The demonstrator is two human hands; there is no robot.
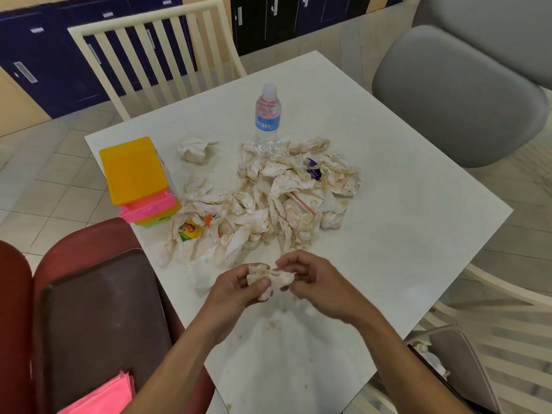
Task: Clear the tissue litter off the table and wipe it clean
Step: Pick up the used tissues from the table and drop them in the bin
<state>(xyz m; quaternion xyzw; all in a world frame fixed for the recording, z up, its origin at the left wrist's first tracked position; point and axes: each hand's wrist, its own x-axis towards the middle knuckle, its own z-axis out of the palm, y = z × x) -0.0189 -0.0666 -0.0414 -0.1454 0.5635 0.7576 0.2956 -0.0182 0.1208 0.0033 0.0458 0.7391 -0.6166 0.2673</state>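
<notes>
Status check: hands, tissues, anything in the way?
Both hands grip one tissue. Tissue pile uncleared on table. Bottle, boxes border pile.
</notes>
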